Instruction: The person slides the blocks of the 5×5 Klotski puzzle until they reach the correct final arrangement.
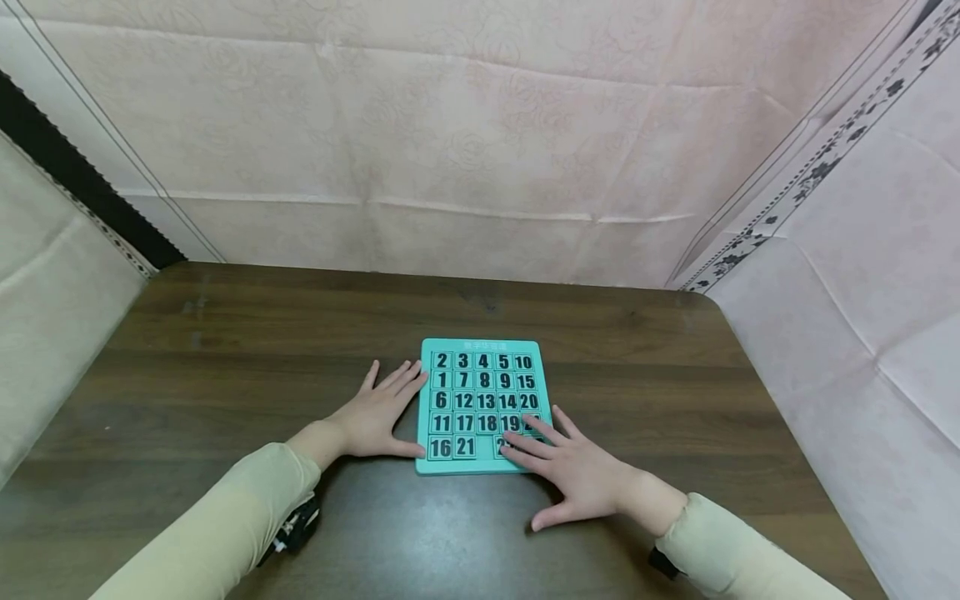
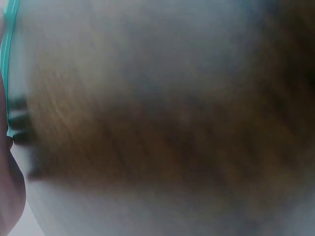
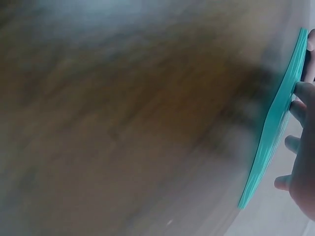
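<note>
A teal number slide puzzle (image 1: pixel 476 390) lies flat on the brown table, its numbered tiles in rows and columns. An open slot (image 1: pixel 486 447) shows in its bottom row, right of tile 21 (image 1: pixel 465 447). Along the puzzle's left edge, my left hand (image 1: pixel 375 417) rests with fingers spread, fingertips and thumb tip right at the rim. My right hand (image 1: pixel 581 475) reaches over the lower right corner with extended fingers, fingertips on the tiles there, thumb out toward the table's front. Those fingers hide some lower right tiles. Puzzle edges also appear in both wrist views.
The wooden table (image 1: pixel 262 350) reaches back to a pale patterned cloth (image 1: pixel 480 150). More cloth hangs along the right side (image 1: pixel 862 333) and the left side (image 1: pixel 52 292). A dark wrist device (image 1: pixel 296 525) sits under the left sleeve.
</note>
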Demonstrator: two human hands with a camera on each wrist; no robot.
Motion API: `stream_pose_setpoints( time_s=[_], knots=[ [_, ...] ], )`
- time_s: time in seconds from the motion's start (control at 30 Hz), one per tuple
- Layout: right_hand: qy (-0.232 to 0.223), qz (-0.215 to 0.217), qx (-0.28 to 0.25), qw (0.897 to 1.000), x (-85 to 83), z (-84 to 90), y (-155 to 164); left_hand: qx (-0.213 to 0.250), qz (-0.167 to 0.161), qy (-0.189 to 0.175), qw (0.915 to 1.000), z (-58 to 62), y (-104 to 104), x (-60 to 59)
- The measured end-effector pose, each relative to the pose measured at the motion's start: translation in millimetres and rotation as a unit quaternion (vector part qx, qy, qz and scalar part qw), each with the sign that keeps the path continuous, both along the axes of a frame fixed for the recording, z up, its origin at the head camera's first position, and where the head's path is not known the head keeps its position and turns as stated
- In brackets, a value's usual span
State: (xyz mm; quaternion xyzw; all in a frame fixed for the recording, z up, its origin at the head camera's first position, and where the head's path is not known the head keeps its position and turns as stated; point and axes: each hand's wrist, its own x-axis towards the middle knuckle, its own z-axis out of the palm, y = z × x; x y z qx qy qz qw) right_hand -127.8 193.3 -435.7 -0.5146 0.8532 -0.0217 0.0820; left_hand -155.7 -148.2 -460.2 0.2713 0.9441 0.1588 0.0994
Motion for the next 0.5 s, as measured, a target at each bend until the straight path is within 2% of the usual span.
stream_pose_setpoints(
  time_s=[0.5],
  knots=[
    [0.01,0.007,0.015,1.0,-0.1,0.9,-13,-0.001,-0.001,0.003,1.0,-1.9,0,-0.6]
  ],
)
